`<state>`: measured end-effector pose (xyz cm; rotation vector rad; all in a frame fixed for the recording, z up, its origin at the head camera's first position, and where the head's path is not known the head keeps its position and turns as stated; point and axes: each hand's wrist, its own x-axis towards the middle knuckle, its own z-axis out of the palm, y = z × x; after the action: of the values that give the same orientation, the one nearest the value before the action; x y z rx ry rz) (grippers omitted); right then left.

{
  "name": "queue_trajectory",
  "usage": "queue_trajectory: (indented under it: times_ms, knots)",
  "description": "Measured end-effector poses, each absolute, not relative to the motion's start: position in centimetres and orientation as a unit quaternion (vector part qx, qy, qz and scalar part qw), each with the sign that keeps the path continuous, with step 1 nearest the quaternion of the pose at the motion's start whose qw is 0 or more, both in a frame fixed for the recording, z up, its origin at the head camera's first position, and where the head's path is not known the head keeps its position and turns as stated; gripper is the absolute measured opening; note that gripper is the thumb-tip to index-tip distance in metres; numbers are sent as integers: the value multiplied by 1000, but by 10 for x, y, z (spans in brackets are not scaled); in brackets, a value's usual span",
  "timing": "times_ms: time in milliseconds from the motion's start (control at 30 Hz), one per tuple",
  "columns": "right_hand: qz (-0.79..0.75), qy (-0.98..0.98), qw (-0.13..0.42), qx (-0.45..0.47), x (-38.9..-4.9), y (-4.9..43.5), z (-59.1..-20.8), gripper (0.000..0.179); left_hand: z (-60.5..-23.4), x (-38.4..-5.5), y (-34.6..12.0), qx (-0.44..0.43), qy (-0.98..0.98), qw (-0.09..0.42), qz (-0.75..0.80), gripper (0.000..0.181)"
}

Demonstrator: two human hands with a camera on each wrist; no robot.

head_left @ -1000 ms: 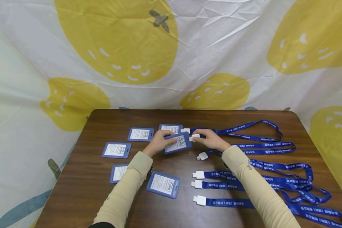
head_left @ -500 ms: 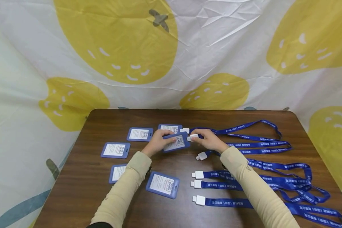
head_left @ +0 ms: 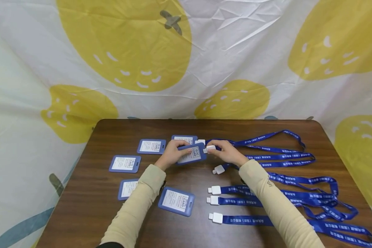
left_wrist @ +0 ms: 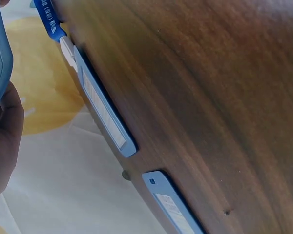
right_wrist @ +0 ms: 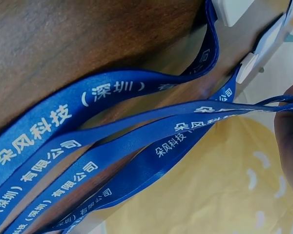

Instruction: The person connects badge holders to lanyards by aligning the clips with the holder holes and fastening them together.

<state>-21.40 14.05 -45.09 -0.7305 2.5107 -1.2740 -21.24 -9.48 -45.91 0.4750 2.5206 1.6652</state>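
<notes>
My left hand (head_left: pixel 171 153) grips a blue ID badge holder (head_left: pixel 191 156) above the table, thumb over its printed card. My right hand (head_left: pixel 226 151) pinches the white clip (head_left: pixel 209 149) of a blue lanyard against the holder's slotted end. Whether the clip passes through the slot cannot be made out. From the right fingers the lanyard's strap (right_wrist: pixel 224 109) trails back in the right wrist view. Behind the hands lies another badge holder (left_wrist: pixel 105 109), with a lanyard's white clip (left_wrist: pixel 68 51) at its end.
Several badge holders lie on the left and middle of the table, among them one at the back (head_left: pixel 151 146) and one near the front (head_left: pixel 176 202). More lanyards (head_left: pixel 245 220) stretch across the right side, white clips pointing left. A fruit-print cloth (head_left: pixel 127 51) hangs behind the table.
The held lanyard's loop has slid slightly left along the table. Both hands keep their holds on the badge holder and clip, nearly still.
</notes>
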Motion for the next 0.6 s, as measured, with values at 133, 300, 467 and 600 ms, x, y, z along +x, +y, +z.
queue_trajectory:
  times_ms: [133,300,467,600]
  knots:
    - [-438,855,118,-252,-214,141,-451,17,-460,-213,-94,144,823,46,547,15]
    - [-438,855,121,-250,-214,141,-451,18,-461,-213,-94,144,815,45,560,15]
    - [-439,855,123,-249,-214,141,-449,18,-459,-213,-94,139,807,51,572,16]
    - [-442,853,124,-249,-213,140,-449,18,-458,-212,-93,127,807,58,574,15]
